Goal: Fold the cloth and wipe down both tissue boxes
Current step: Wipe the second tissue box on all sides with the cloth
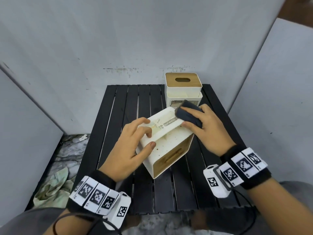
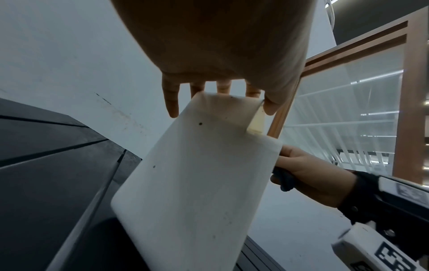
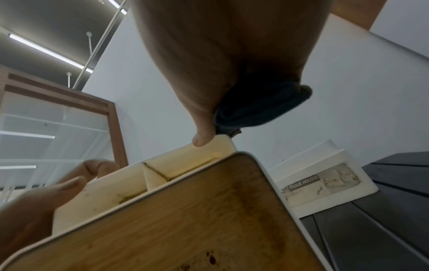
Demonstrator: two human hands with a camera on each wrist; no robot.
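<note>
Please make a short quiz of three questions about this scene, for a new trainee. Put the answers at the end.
1. True or false: the right hand holds the dark cloth.
2. Which tissue box stands upright at the back of the black table?
A. the near tissue box
B. the far tissue box
3. Fill in: the left hand grips the ____ tissue box.

Key:
1. true: it presses the cloth on the near tissue box's far end.
2. B: its wooden lid faces up.
3. near: it is tipped on its side.
</note>
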